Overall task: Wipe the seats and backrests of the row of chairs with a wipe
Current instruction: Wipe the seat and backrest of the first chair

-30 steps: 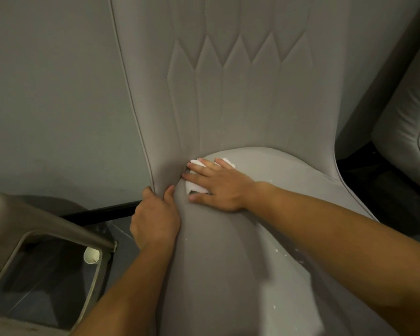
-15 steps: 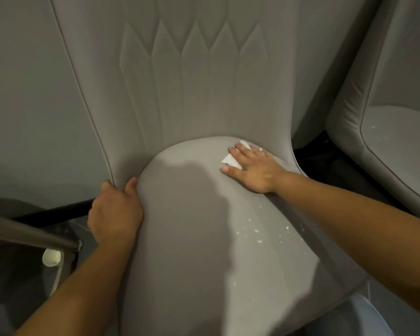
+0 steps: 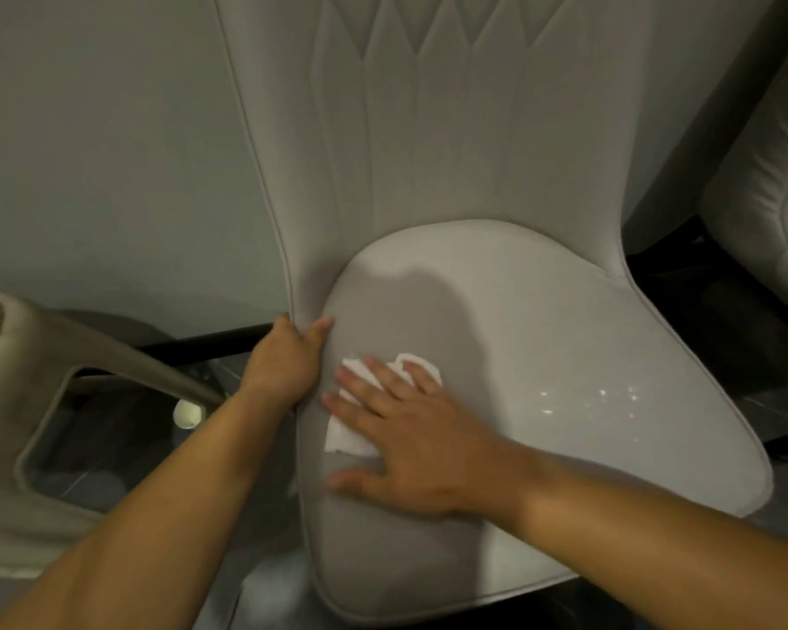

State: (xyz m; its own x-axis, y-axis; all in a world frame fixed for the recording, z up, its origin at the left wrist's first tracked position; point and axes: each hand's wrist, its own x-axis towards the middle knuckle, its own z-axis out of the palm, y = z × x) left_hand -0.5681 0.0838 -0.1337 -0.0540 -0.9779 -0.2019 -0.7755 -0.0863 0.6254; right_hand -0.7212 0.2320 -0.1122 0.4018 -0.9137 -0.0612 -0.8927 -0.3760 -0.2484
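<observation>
Swept from the seat's rear right corner half a second ago, the right hand (image 3: 421, 441) now presses the wipe (image 3: 355, 436) flat on the left part of the seat (image 3: 565, 338), near its left edge, fingers spread wide and palm down, pinning rather than gripping the white sheet. Behind it rises the stitched backrest (image 3: 428, 143), untouched at this moment. The left hand (image 3: 287, 361) is curled tight round the chair's left edge where backrest meets seat, steadying it. White specks (image 3: 587, 397) dot the seat's right side, so the stroke probably wants to run back across them with even pressure and the wipe kept flat. A second chair (image 3: 765, 184) is cut off at right; the frame at left (image 3: 110, 352) is only partly visible. Most of the wipe is hidden under the palm, its dampness impossible to judge.
</observation>
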